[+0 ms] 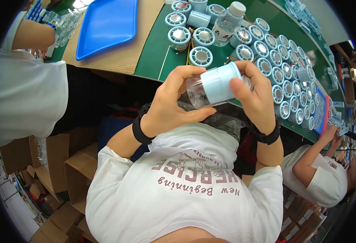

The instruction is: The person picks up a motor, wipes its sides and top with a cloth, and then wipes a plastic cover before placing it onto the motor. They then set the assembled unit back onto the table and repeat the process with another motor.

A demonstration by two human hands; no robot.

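Observation:
Between my two hands, in front of my waist, is a light-blue cylindrical housing (217, 86), tilted on its side. Its left end sits in or against a clear plastic cup (193, 91); I cannot tell how far in it goes. My left hand (162, 106) curves round the clear cup, thumb below and fingers above. My right hand (258, 97) grips the blue housing at its right end, thumb on its side and fingers behind it. Nearest beyond my hands, a similar blue housing (201, 56) stands upright on the green table (155, 60).
Many light-blue housings (285, 71) with thin wires crowd the table at right. A clear bottle with a white cap (226, 26) stands among them. A blue tray (107, 28) lies on cardboard (143, 40). Co-workers sit left (28, 93) and right (317, 174); cardboard boxes (56, 162) are at lower left.

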